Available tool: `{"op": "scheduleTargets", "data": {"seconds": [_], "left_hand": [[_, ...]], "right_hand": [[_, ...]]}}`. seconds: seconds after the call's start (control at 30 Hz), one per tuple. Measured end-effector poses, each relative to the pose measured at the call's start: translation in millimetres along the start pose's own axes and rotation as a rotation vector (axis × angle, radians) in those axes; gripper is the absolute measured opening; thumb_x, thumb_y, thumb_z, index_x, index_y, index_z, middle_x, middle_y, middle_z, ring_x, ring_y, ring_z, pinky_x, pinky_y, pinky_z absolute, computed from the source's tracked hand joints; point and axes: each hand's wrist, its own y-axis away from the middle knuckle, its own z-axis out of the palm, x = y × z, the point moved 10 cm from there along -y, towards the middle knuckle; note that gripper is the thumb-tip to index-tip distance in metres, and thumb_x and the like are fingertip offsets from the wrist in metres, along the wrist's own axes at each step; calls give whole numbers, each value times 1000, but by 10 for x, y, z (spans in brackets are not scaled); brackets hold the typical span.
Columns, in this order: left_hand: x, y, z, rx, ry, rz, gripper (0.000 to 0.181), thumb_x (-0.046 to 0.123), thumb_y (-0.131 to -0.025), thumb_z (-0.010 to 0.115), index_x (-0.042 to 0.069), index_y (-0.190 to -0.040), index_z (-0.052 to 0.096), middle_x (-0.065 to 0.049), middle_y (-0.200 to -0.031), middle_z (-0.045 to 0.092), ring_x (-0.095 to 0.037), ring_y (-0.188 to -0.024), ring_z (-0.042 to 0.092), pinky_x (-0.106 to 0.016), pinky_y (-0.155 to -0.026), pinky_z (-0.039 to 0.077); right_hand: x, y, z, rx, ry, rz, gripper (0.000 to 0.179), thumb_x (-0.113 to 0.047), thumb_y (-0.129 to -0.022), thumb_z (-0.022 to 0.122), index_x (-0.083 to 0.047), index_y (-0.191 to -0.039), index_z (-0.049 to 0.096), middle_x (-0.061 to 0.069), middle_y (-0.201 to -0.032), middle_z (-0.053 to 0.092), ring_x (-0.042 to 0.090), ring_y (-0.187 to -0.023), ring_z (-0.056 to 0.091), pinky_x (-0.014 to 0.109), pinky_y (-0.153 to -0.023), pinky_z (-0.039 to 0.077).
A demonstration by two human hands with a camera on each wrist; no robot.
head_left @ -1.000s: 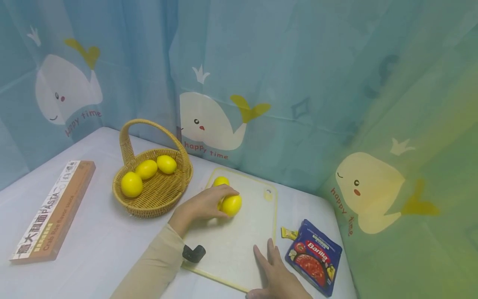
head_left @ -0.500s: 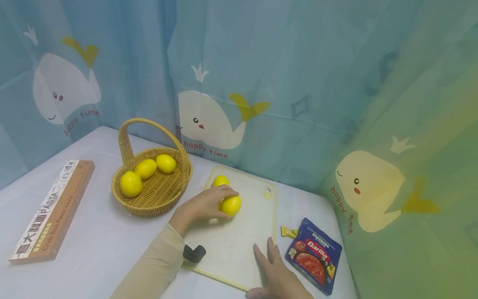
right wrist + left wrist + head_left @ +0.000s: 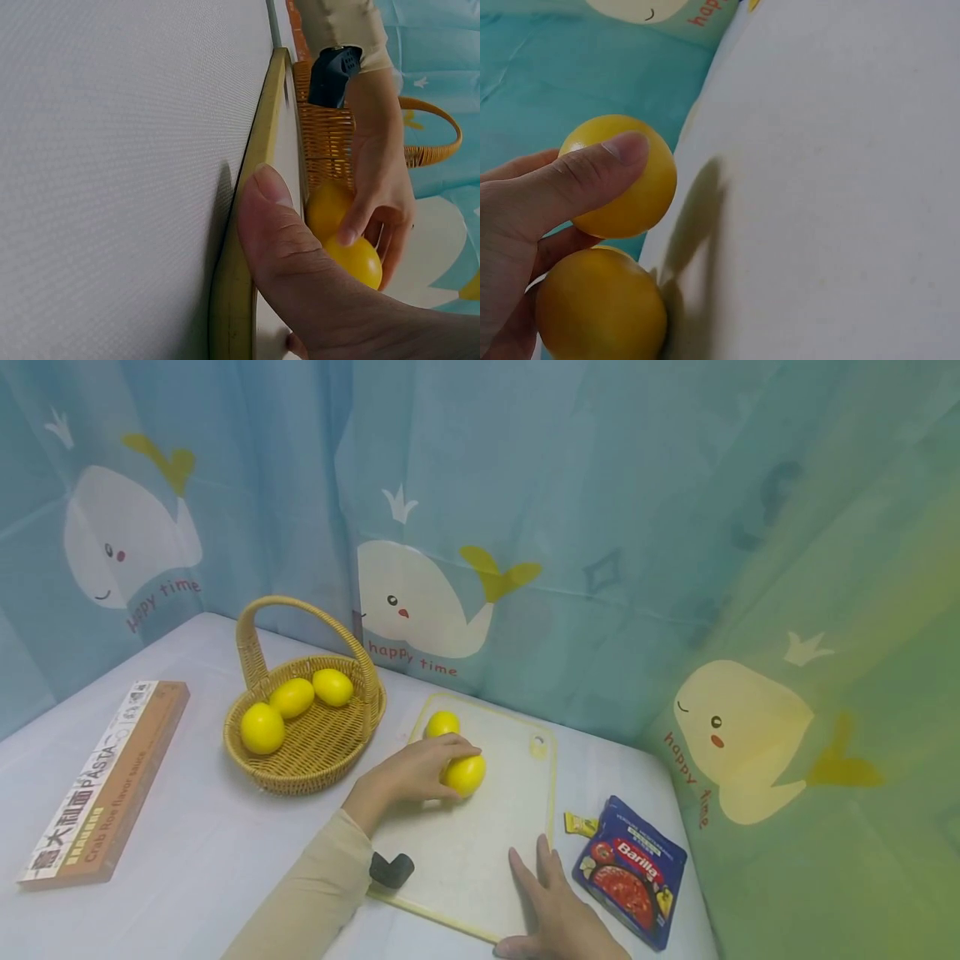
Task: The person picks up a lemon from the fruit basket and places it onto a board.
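Thumb and fingers of my left hand (image 3: pixel 422 768) hold a lemon (image 3: pixel 465 774) over the middle of the white cutting board (image 3: pixel 487 852). In the left wrist view the thumb lies across this lemon (image 3: pixel 656 191); whether it touches the board I cannot tell. Just beyond the hand a second lemon (image 3: pixel 442 723) sits near the board's far left corner. My right hand (image 3: pixel 558 914) rests at the near right corner of the board, fingers spread. The right wrist view shows its thumb (image 3: pixel 281 240) against the board's yellow rim (image 3: pixel 236 277).
A wicker basket (image 3: pixel 300 783) with a tall handle holds 3 lemons at the back left. A pasta box (image 3: pixel 112 785) lies far left. Right of the board are a blue sauce pouch (image 3: pixel 633 868) and a small yellow packet (image 3: pixel 580 825). A patterned curtain (image 3: pixel 600 527) closes off the back.
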Motion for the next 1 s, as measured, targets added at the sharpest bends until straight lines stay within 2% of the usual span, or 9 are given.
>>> {"op": "scheduleTargets", "data": {"seconds": [0.77,1.0], "left_hand": [[-29,-32,71,-6,-61,14,66,30,-76,77,24,-137,50,6,-138,51,-13,-127,48,-34,-111,37],[-49,-36,125,-39,-80,-1,69,31,-77,77,25,-139,48,5,-142,49,-15,-130,46,-36,-113,35]], "right_hand": [[-17,1,-7,0,-2,-12,118,-72,-48,71,-28,-149,30,26,-156,6,59,-131,25,70,-82,45],[-7,-5,7,-6,0,-5,118,-72,-49,72,-28,-149,30,27,-156,6,59,-131,25,69,-82,45]]}}
